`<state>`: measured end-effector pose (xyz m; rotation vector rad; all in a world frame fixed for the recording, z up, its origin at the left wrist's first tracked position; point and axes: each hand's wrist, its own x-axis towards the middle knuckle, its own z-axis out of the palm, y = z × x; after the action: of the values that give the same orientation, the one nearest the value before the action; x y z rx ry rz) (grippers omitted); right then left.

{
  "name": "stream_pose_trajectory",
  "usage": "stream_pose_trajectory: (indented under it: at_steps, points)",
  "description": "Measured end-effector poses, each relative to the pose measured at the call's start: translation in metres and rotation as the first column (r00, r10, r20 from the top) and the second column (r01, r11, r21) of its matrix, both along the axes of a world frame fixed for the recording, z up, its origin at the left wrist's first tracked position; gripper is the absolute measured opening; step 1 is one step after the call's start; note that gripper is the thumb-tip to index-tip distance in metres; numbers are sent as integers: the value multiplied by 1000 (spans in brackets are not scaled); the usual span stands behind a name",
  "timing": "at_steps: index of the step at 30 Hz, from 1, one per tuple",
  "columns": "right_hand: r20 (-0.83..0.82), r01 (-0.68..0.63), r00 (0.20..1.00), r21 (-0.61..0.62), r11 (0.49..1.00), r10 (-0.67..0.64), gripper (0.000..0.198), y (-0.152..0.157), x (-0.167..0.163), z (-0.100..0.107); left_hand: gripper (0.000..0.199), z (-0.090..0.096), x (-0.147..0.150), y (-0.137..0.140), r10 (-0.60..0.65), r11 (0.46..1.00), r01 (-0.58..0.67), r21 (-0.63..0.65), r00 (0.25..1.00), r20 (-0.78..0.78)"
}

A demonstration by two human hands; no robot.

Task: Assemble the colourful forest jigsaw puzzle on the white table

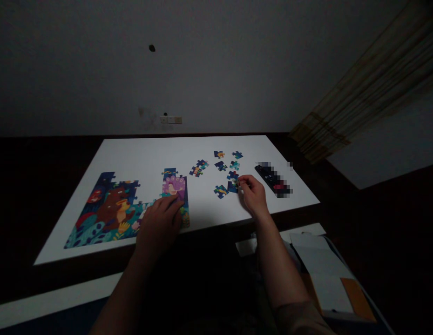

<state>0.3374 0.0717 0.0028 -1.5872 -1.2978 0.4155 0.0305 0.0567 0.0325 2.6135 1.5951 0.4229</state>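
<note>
A partly joined jigsaw puzzle [111, 204] with a bear and other cartoon animals lies on the left of the white table. Its upper middle has a gap in the picture. My left hand [160, 218] lies over the puzzle's right part, fingers loosely stretched onto the purple pieces and holding nothing. Right of it, my right hand [253, 193] has thumb and fingers pinched at the edge of a dark blue puzzle piece [232, 187]. Close by lies a puzzle piece with a yellow-green pattern [220, 190]. Several loose puzzle pieces [220, 165] are scattered farther back.
A black remote control [268, 177], partly blurred out, lies on the table [136, 153] right of my right hand. A wall with a socket strip [171, 120] stands behind. Papers [321, 260] lie at the lower right, and a curtain [328, 125] hangs at the right.
</note>
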Motion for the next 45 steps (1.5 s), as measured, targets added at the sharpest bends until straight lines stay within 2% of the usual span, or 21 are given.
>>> stream_pose_trajectory:
  at_steps: [16, 18, 21, 23, 24, 26, 28, 30, 36, 42, 45]
  points:
    - [-54, -16, 998, 47, 999, 18, 18, 2, 1, -6, 34, -4, -3, 2, -31, 999, 31, 7, 999, 14]
    - [-67, 12, 998, 73, 997, -7, 20, 4, 2, -8, 33, -4, -2, 1, -32, 999, 32, 4, 999, 15]
    - [-69, 123, 991, 115, 986, -116, 25, 5, 5, -8, 32, -3, -1, 1, -23, 1000, 23, 7, 1000, 21]
    - [-9, 165, 986, 125, 978, -165, 27, 3, 5, -5, 32, -3, -1, 1, -19, 1000, 19, 8, 1000, 25]
    - [56, 144, 987, 122, 982, -152, 27, 1, 5, -3, 32, -3, -1, 1, -19, 1000, 19, 7, 999, 27]
    - [242, 36, 969, 91, 995, -57, 25, -7, 2, 1, 32, -3, -1, 1, -18, 1000, 18, 6, 999, 33]
    - [420, -63, 907, 34, 997, 43, 22, -17, -2, 4, 32, -4, -1, 2, -8, 1000, 7, 10, 999, 47]
    - [520, -76, 852, -5, 997, 68, 21, -28, -5, 5, 32, -5, -1, 2, -3, 1000, 2, 17, 998, 60]
    - [569, 4, 822, -28, 1000, 12, 19, -41, -8, 0, 34, -8, -1, 3, 1, 1000, -2, 21, 999, 52]
    - [647, 43, 762, -43, 998, -5, 38, -38, -13, 4, 34, -6, -1, 0, 8, 1000, -9, 17, 999, 38]
    - [658, 70, 753, -46, 996, -23, 38, -38, -14, 3, 34, -4, -1, -1, -2, 1000, 2, 14, 999, 32]
